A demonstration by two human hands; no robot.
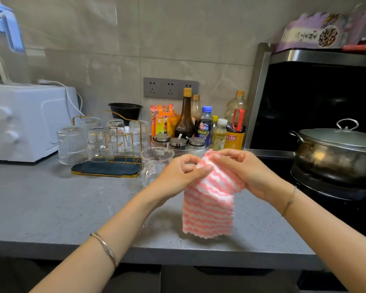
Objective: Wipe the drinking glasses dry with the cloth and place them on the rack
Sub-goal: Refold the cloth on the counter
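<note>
A pink-and-white striped cloth point(209, 206) hangs over the grey counter, pinched at its top edge by my left hand point(178, 172) and my right hand point(245, 172). Whether a glass is wrapped inside the cloth cannot be told. Just behind my left hand stands a clear glass jug with a handle point(154, 161), upright on the counter. Further left, a gold wire rack on a dark tray point(106, 169) holds several upturned drinking glasses point(99, 144). One ribbed glass point(72, 144) stands upside down beside the rack on its left.
A white toaster oven point(23, 121) sits at the far left. Sauce bottles point(185, 115), seasoning jars point(178, 143) and a black bowl point(125, 109) line the wall. At the right, a lidded steel pot point(336, 153) rests on a black stove.
</note>
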